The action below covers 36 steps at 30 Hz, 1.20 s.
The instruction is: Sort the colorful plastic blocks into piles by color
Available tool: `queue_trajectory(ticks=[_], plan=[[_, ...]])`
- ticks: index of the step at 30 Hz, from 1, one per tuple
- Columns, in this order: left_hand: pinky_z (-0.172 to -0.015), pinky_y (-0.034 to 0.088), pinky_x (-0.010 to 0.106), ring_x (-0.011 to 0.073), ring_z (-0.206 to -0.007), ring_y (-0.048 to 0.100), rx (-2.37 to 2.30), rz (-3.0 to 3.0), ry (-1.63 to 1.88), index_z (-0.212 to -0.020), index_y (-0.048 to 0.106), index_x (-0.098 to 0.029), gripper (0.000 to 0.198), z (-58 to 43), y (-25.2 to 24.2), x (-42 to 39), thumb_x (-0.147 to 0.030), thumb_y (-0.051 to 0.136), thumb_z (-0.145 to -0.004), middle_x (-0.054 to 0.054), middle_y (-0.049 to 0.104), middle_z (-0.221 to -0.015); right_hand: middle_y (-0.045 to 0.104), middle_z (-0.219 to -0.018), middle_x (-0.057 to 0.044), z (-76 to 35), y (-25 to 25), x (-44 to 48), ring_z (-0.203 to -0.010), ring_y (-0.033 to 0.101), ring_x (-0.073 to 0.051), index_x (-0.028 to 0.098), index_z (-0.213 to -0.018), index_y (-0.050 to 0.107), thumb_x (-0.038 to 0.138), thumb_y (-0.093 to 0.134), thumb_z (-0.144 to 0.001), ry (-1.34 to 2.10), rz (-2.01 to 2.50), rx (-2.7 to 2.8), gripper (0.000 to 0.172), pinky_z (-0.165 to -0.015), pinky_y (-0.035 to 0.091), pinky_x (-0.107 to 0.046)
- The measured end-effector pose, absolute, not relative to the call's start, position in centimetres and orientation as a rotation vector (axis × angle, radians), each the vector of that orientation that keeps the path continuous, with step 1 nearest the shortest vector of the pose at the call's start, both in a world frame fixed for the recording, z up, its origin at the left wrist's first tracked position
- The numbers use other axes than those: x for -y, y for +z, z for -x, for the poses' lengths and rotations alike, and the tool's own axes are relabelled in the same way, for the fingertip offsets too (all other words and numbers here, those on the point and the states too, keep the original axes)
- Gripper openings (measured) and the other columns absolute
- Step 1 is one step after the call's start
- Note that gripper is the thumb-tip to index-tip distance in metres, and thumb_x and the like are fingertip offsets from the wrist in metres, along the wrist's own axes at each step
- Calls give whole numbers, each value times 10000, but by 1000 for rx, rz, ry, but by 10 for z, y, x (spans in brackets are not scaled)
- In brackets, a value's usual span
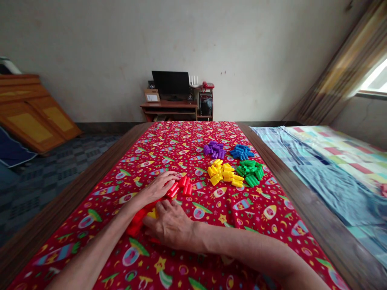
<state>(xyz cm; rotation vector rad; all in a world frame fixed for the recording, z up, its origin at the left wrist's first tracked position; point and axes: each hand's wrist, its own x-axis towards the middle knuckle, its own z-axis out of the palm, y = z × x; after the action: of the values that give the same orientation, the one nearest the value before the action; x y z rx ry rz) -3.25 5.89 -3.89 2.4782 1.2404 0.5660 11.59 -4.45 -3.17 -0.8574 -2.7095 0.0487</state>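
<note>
My left hand (159,186) lies on the red patterned cloth (256,209), its fingers stretched over several red plastic pieces (183,186). My right hand (171,225) rests palm down, fingers curled over more red pieces (137,221) and one yellow piece (152,214) at its fingertips. Whether it grips any of them is hidden. Further off sit sorted piles: yellow (224,173), green (250,172), purple (214,149) and blue (241,152).
The cloth covers a long wooden table (305,197). A bed with a checked sheet (332,169) runs along the right. A desk with a monitor (171,85) stands at the far wall. Wooden panels (33,112) lean at the left.
</note>
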Motion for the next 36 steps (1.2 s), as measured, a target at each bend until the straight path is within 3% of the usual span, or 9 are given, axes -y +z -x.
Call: queue_trajectory(ticks=[3, 7, 10, 13, 24, 31, 36], plan=[[-1107, 380, 402, 215, -1228, 533, -1203, -2459, 603, -1112, 672, -217, 448, 37, -41, -62, -418, 305, -953, 74, 606, -1288, 613, -873, -86, -116, -31, 37, -821, 566, -220, 192, -1038, 607, 406, 570, -883, 119, 860, 2717, 266, -688, 503, -339], [-1092, 399, 399, 219, -1206, 553, -1169, -2443, 613, -1062, 696, -209, 457, 42, -45, -69, -428, 312, -947, 86, 627, -1251, 620, -896, -59, -126, -23, 24, -790, 578, -187, 193, -1076, 625, 416, 696, -754, 395, 942, 2680, 398, -643, 483, -267], [-1073, 421, 390, 218, -1178, 573, -1161, -2444, 600, -1037, 704, -203, 456, 41, -46, -73, -427, 320, -932, 90, 635, -1237, 641, -888, -38, -137, -14, 16, -731, 578, -144, 191, -982, 655, 263, 661, -755, 625, 979, 2579, 238, -607, 447, -217], [-1063, 431, 382, 220, -1158, 586, -1187, -2423, 604, -1014, 710, -195, 460, 40, -46, -72, -419, 318, -924, 90, 644, -1225, 676, -879, -32, -158, -5, 6, -728, 593, -127, 173, -942, 667, 109, 604, -734, 714, 941, 2430, 227, -623, 428, -196], [-1003, 481, 388, 223, -1110, 626, -1137, -2437, 721, -1018, 702, -189, 413, 37, -41, -64, -418, 367, -942, 105, 665, -1192, 724, -831, -24, -281, 24, -62, -765, 639, -148, 143, -899, 710, 75, 587, -746, 326, 1403, 2026, 208, -679, 419, -215], [-872, 540, 325, 196, -905, 679, -1173, -2495, 944, -888, 690, -185, 373, 21, -21, -55, -370, 371, -945, 82, 732, -961, 733, -896, -83, -295, 28, -59, -816, 650, -175, 147, -969, 723, 144, 526, -836, 133, 1745, 2045, 237, -679, 410, -233], [-962, 478, 312, 192, -1033, 638, -891, -2575, 726, -994, 689, -209, 282, -14, 15, -9, -385, 474, -946, 52, 723, -1001, 718, -840, -63, -312, 50, -55, -741, 629, -155, 172, -978, 715, 192, 499, -873, 81, 1822, 2138, 241, -634, 387, -230]])
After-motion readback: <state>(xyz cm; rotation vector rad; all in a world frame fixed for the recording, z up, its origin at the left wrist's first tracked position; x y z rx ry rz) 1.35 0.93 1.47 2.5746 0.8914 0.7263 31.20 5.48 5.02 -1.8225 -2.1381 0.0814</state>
